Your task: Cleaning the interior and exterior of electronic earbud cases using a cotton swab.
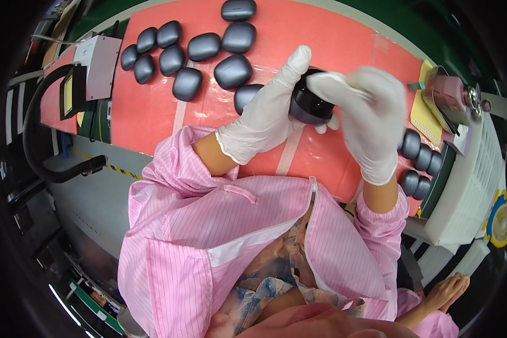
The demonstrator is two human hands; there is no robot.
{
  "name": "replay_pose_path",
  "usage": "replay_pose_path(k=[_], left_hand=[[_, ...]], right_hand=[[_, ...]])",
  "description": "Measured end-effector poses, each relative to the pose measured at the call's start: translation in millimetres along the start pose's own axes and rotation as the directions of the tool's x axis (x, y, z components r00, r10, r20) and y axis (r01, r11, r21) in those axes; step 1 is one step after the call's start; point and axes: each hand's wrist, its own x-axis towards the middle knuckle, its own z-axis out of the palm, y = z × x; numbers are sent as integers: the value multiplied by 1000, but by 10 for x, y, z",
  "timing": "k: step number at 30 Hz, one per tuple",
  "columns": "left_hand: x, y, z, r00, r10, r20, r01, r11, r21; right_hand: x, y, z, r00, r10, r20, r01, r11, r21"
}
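A dark earbud charging case with a glossy black upper part sits in my gloved left hand, thumb raised along its far side and fingers beneath. At its right edge, my gloved right hand has its fingers bent and drawn together against the glossy part. Motion blurs those fingertips, and anything between them is hidden. Just behind my left hand lies another dark blue-grey case, partly covered by the glove. Several more such cases lie spread over the red mat.
Further cases stand grouped at the mat's right side. Near them are a yellow pad and a pump bottle. A white crate stands beyond. At left are a pale box and a black curved arm. Another person's hands show lower right.
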Motion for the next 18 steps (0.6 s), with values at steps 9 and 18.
replay_pose_path(k=[9, 18], left_hand=[[72, -23, -36, 981, -114, -158, 133, 984, 120], [67, 64, -97, 995, -89, -35, 75, 956, -284]], right_hand=[[-61, -213, 67, 899, 396, 185, -274, 841, -466], [-249, 203, 161, 875, 364, -318, -350, 931, 104]])
